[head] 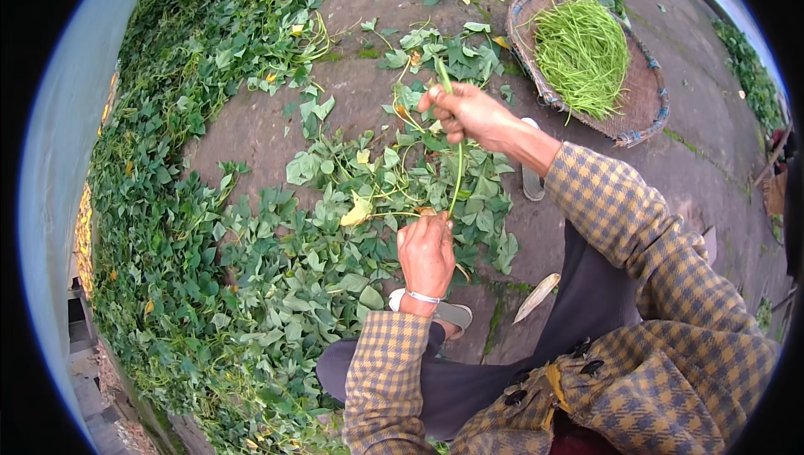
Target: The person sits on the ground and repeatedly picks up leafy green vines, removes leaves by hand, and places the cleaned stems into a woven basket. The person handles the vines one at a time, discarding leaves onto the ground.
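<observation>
My right hand [468, 114] is closed around green stalks, whose light ends stick out above the fist. Below that fist a thin green stalk [460, 172] runs down to my left hand [427, 257], and the left fingertips pinch its lower end. A silver bracelet [424, 297] circles the left wrist. Both hands are over a loose heap of green leaves and vines [352, 235], which look like sweet potato greens. A yellowed leaf [357, 211] lies left of the left hand's fingertips. The left fingertips are partly hidden behind that hand.
A woven basket [650, 87] with a pile of green stalks [581, 56] stands at upper right. A broad bank of leafy vines [169, 109] covers the left side. A dry husk [537, 298] lies on the concrete floor [678, 185], near my shoes [455, 315].
</observation>
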`<state>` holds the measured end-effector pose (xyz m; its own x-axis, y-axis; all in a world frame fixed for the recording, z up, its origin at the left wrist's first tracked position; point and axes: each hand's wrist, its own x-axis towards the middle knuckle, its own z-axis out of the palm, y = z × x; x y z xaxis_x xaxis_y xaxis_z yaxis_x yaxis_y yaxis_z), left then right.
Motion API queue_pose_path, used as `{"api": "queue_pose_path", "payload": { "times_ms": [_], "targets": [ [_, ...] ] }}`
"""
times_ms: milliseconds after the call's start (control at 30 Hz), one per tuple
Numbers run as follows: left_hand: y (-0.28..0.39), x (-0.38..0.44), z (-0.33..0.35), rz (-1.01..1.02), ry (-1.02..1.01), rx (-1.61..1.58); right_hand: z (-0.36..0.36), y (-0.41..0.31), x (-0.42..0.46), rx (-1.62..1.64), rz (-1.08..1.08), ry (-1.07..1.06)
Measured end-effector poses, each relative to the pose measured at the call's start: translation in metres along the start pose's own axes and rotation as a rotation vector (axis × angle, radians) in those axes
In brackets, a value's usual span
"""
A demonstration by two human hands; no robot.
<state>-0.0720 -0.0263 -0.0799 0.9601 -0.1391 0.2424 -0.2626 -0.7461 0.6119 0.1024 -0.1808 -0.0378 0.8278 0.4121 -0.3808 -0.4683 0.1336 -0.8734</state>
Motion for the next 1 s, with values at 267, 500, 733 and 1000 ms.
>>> {"api": "queue_pose_path", "payload": {
  "times_ms": [267,500,733,1000],
  "targets": [
    [-0.002,-0.001,0.008,-0.066,0.016,-0.013,-0.017,-0.014,0.0,0.249,-0.069,0.113],
    [-0.026,-0.007,0.02,-0.414,-0.052,-0.475,-0.008,-0.016,-0.004,0.183,-0.047,0.181],
    [-0.125,-0.038,0.029,-1.104,0.061,-0.546,0.017,-0.006,-0.005,-0.214,-0.208,0.313],
    [-0.2,-0.087,0.076,-0.787,-0.165,0.378,0.005,-0.024,-0.018,-0.217,-0.254,0.262]
  ]
}}
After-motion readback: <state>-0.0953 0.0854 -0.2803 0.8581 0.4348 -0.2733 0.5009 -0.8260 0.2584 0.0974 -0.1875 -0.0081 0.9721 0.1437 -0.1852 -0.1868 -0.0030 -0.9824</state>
